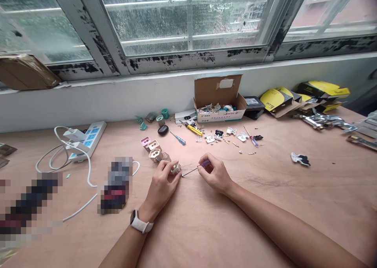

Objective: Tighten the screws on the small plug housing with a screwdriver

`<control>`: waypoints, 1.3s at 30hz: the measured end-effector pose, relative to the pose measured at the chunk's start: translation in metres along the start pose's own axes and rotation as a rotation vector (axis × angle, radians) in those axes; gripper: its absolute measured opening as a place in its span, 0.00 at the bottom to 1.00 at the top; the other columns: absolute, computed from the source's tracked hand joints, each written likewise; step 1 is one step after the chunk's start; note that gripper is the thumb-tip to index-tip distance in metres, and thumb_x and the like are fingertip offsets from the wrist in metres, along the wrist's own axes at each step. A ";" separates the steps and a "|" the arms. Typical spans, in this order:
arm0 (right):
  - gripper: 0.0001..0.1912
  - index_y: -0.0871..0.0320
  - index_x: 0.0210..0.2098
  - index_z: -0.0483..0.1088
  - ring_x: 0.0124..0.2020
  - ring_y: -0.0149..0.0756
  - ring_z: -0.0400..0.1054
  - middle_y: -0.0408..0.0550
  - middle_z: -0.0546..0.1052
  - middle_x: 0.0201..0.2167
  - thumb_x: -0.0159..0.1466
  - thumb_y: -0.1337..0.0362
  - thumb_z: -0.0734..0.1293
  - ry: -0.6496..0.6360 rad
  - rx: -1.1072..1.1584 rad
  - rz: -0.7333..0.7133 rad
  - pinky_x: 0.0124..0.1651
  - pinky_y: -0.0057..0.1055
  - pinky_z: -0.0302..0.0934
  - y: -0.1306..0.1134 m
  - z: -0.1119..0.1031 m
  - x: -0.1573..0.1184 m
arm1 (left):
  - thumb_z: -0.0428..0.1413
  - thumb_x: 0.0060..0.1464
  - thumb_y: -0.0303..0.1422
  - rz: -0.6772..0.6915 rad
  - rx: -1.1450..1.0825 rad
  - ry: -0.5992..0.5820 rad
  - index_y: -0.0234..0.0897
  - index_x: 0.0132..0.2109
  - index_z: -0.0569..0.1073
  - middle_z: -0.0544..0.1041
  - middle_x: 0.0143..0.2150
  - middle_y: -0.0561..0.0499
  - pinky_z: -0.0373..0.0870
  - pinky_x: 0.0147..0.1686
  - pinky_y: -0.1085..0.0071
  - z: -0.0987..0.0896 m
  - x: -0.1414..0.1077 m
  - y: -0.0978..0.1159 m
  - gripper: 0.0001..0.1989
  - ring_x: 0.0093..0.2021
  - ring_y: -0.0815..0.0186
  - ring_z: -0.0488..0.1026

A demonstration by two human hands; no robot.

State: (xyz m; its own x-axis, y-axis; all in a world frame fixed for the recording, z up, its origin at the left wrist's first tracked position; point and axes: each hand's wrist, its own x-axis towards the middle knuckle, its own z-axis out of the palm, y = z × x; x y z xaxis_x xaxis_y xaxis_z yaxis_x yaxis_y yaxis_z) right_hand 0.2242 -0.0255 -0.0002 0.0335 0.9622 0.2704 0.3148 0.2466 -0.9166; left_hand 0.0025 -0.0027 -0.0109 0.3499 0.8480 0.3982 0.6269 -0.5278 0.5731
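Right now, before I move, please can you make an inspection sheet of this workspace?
Surface: plywood workbench, with small parts scattered on it.
Job's things: small white plug part in left hand; purple-handled screwdriver in right hand, its tip near the plug part.
Clutter: open cardboard box of parts, yellow-handled screwdriver, row of plug housings, yellow packaging.
Grips: both closed on their items.
Cables: white cable at power strip.
Surroundings: window with flaking black paint.

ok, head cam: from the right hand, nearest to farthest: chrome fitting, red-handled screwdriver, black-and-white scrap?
From the right hand:
1. Red-handled screwdriver: ahead and to the right, among the small parts.
2. Black-and-white scrap: farther right on the plywood.
3. Chrome fitting: far right, back by the wall.
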 end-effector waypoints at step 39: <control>0.09 0.57 0.35 0.70 0.26 0.33 0.68 0.43 0.74 0.28 0.63 0.58 0.70 0.114 0.095 0.136 0.29 0.29 0.62 0.007 0.001 0.001 | 0.60 0.61 0.35 -0.061 -0.222 0.030 0.40 0.51 0.76 0.73 0.44 0.49 0.84 0.43 0.69 -0.001 0.002 -0.002 0.12 0.40 0.67 0.78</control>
State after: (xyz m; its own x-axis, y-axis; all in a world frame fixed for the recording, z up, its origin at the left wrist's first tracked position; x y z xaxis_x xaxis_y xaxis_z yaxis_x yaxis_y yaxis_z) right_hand 0.2254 -0.0232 -0.0065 0.1789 0.9693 0.1685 0.2091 0.1299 -0.9692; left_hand 0.0017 0.0000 -0.0106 0.2928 0.8787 0.3770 0.4768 -0.4760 0.7390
